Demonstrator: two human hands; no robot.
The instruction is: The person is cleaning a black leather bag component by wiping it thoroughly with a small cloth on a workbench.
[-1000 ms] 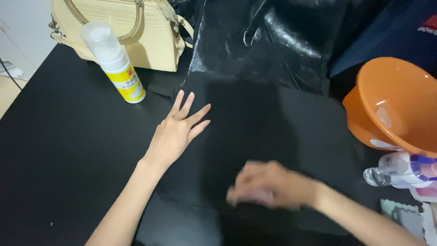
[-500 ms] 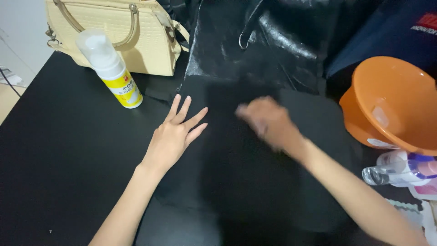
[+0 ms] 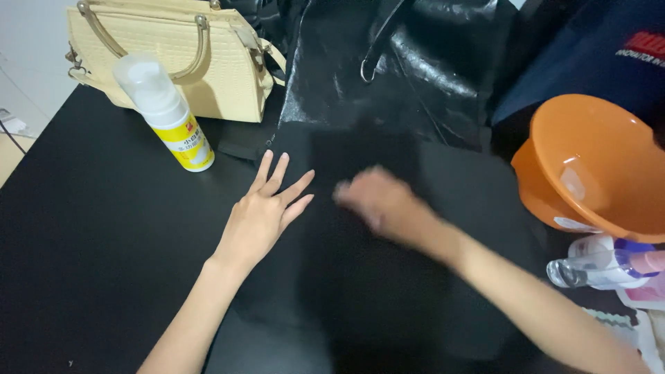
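A black cloth (image 3: 388, 277) lies flat on a black table (image 3: 90, 242). My left hand (image 3: 263, 208) rests palm down on the cloth's left part, fingers spread, holding nothing. My right hand (image 3: 377, 201) is blurred with motion over the middle of the cloth, just right of my left hand; its fingers look loosely together, and I cannot tell whether it holds anything. A shiny black bag (image 3: 409, 62) lies at the far end of the cloth.
A cream handbag (image 3: 187, 62) stands at the back left, with a white and yellow pump bottle (image 3: 166, 114) in front of it. Stacked orange bowls (image 3: 589, 166) sit at the right, with a clear bottle (image 3: 603, 266) below them. Dark blue fabric (image 3: 609, 62) is at back right.
My right hand has swept over the cloth from near the front edge up to its middle, then left towards my left hand. My left hand stays flat in place.
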